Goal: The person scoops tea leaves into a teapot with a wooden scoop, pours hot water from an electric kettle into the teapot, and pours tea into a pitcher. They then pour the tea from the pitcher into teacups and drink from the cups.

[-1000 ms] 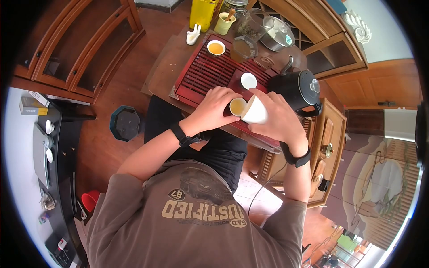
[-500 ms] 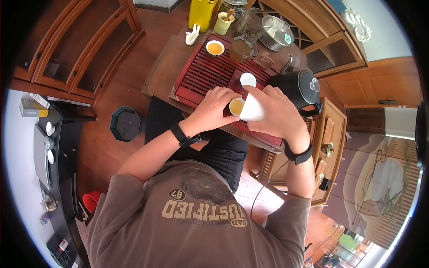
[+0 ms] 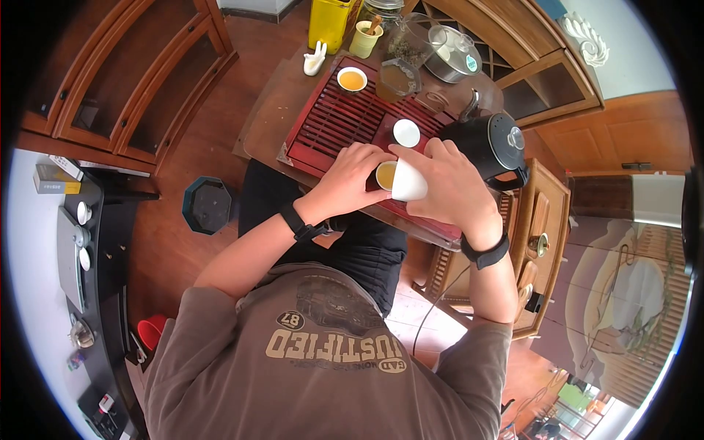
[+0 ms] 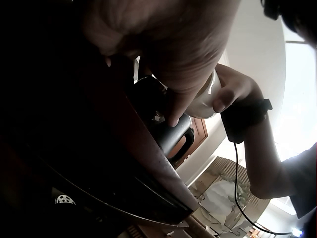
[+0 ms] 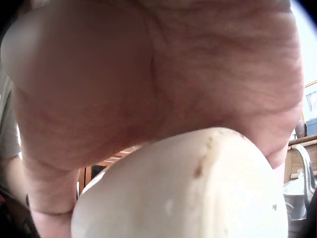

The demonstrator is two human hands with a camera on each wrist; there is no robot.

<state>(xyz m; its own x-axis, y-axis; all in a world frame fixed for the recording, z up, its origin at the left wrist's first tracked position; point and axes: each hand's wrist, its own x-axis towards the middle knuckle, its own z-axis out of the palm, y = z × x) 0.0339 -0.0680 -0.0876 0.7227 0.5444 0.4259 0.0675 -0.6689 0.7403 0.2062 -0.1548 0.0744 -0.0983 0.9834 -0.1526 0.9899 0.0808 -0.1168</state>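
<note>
My left hand [image 3: 350, 174] has its thumb and forefinger around a small teacup [image 3: 385, 177] of yellow tea at the near edge of the slatted red tea tray [image 3: 323, 117]. My right hand [image 3: 456, 187] grips a larger white cup [image 3: 409, 182], tilted on its side with its mouth toward the teacup and overlapping its right part. Brown stains mark this white cup [image 5: 198, 193] in the right wrist view. Just beyond the hands stands a second small white cup [image 3: 406, 133]. Another teacup [image 3: 352, 79], holding orange tea, sits at the tray's far end.
Right of the tray stands a black kettle [image 3: 499, 147]. Toward the back are a glass jug [image 3: 398, 77], a steel pot with a clear lid [image 3: 453, 57], a pale green tool holder [image 3: 364, 40], a white figurine [image 3: 315, 60] and a yellow container [image 3: 328, 26].
My right hand has shifted slightly left and turned the white cup, which now covers more of the teacup. My left hand has stayed almost still.
</note>
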